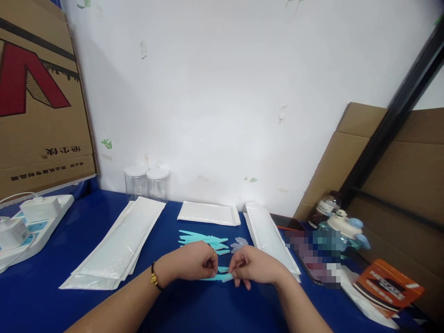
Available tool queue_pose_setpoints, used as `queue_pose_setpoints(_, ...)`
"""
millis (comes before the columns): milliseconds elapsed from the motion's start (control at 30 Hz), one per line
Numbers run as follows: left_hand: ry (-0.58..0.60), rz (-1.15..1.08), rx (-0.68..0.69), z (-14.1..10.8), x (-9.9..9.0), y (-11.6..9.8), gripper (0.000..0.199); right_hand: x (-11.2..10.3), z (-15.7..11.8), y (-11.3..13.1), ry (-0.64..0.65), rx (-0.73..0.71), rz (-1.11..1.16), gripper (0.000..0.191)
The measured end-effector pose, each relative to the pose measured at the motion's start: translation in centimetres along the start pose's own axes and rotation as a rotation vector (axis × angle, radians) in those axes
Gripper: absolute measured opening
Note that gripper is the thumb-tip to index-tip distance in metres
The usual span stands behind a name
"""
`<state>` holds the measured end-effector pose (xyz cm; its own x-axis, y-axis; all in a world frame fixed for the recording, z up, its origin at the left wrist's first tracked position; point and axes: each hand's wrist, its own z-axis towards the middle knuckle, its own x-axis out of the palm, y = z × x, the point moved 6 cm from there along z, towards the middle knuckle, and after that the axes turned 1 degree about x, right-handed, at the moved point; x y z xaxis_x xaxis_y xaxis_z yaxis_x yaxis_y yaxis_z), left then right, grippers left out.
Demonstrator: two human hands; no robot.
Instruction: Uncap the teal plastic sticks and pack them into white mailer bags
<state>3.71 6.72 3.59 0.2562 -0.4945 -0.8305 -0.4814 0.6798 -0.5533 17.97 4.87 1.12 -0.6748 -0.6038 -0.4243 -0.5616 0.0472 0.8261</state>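
Head view: my left hand [197, 261] pinched a teal strip [211, 278], my right hand [256, 264] a pale sleeve [227, 277] at its end, fit unclear; more strips [199, 238] and loose sleeves [239, 242] lay beyond, apparently unpaired.

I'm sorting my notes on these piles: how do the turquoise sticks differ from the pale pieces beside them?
The turquoise sticks are long and slender; the pale pieces are much shorter. The sticks are bright turquoise, the pieces greyish and translucent. Both piles lie on the blue tabletop.
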Motion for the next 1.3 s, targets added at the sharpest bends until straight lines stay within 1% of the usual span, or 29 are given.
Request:
queue_pose_setpoints(133,0.004,-0.030,-0.014,-0.1,-0.1,0.1,0.016,-0.2,0.0,0.1,-0.027,-0.026,0.040,0.016)
queue_pose_setpoints(233,0.014,-0.065,-0.005,-0.1,-0.2,0.2,0.015,-0.5,-0.1,0.6,-0.062,-0.088,0.110,0.018)
queue_pose_setpoints(367,-0.005,-0.135,0.002,0.1,-0.6,0.1,0.016,-1.1,-0.6,1.8,-0.106,-0.187,0.208,0.021)
queue_pose_setpoints(500,-0.017,-0.244,-0.008,0.2,-1.0,-0.2,0.018,-1.7,-1.1,2.5,-0.160,-0.249,0.297,0.018)
queue_pose_setpoints(600,-0.012,-0.289,-0.024,0.1,-1.2,-0.5,0.020,-1.8,-1.4,2.4,-0.141,-0.255,0.311,0.023)
queue_pose_setpoints(633,-0.006,-0.285,-0.023,0.1,-1.2,-0.6,0.020,-1.8,-1.4,2.3,-0.127,-0.240,0.287,0.023)
queue_pose_setpoints(667,0.006,-0.272,-0.020,0.0,-1.0,-0.7,0.019,-2.1,-1.5,2.1,-0.139,-0.222,0.241,0.023)
queue_pose_setpoints(700,0.025,-0.252,-0.018,0.0,-0.7,-0.6,0.018,-2.6,-1.7,1.8,-0.186,-0.206,0.164,0.020)
queue_pose_setpoints(800,0.109,-0.196,-0.036,-0.1,0.7,-0.1,0.016,-5.0,-2.4,1.1,-0.460,-0.153,-0.200,0.010)
queue_pose_setpoints(833,0.127,-0.185,-0.047,-0.1,1.1,0.2,0.016,-5.6,-2.6,0.8,-0.525,-0.128,-0.320,0.011)
queue_pose_setpoints(867,0.132,-0.172,-0.059,0.0,1.5,0.4,0.015,-5.9,-2.6,0.4,-0.550,-0.097,-0.414,0.013)
queue_pose_setpoints(933,0.120,-0.136,-0.082,0.1,1.7,0.6,0.016,-6.1,-2.2,-0.4,-0.527,-0.046,-0.524,0.019)
queue_pose_setpoints(1000,0.085,-0.075,-0.098,0.2,1.3,0.7,0.017,-5.8,-1.7,-1.0,-0.491,-0.022,-0.597,0.023)
queue_pose_setpoints(1100,-0.035,0.057,-0.117,0.2,-0.1,0.8,0.022,-5.3,-1.0,-1.2,-0.475,-0.024,-0.683,0.025)
queue_pose_setpoints(1167,-0.120,0.144,-0.129,0.1,-0.9,1.0,0.023,-4.9,-0.7,-1.3,-0.459,-0.026,-0.705,0.025)
queue_pose_setpoints(1200,-0.144,0.176,-0.133,0.0,-1.1,1.1,0.023,-4.8,-0.6,-1.4,-0.451,-0.024,-0.709,0.026)
queue_pose_setpoints(1300,-0.133,0.206,-0.141,0.0,-1.0,1.4,0.017,-4.4,-0.4,-1.6,-0.432,-0.021,-0.729,0.024)
